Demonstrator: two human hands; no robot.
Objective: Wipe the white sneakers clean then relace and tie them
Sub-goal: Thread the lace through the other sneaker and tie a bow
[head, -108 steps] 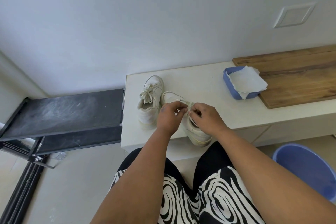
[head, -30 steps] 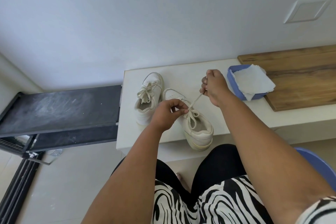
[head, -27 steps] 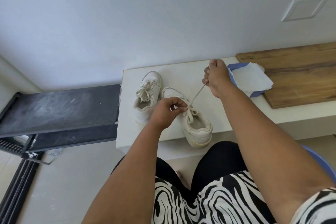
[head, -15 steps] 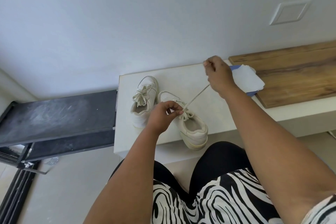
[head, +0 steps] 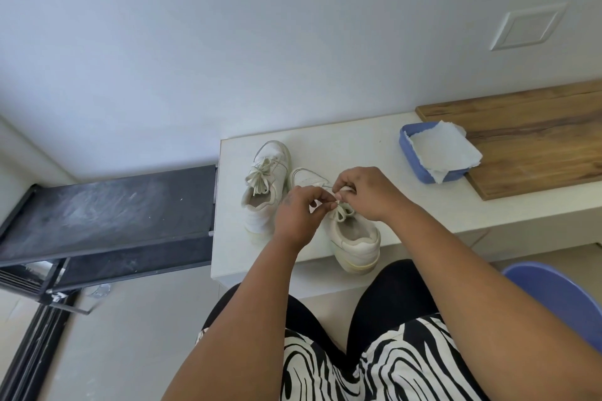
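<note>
Fig.: tying stage, 2nd shoe. We see both hands meeting over the near sneaker [head: 353,238], which sits at the front edge of the desk [head: 365,146], heel toward the person, prob. so the lace ends fall within easy reach. The left hand [head: 298,215] has its fingers curled, tips pinching the lace [head: 338,210] close to the top eyelets; the right hand [head: 368,194] also has curled fingers, nipping a bit of lace just beside the left tips. Both grips sit low and close together, which we read as forming or holding a loop w/o letting the knot slacken. Which strand each hand has, we cannot tell.

The far sneaker [head: 265,185] stands just beside it, on the left, its bow already tied, so we judge it done and parked out of the way. A blue tray [head: 407,153] w/ a paper towel [head: 439,150] rests apart on the right, partly on a wooden board [head: 537,133]; wiping appears finished.
</note>
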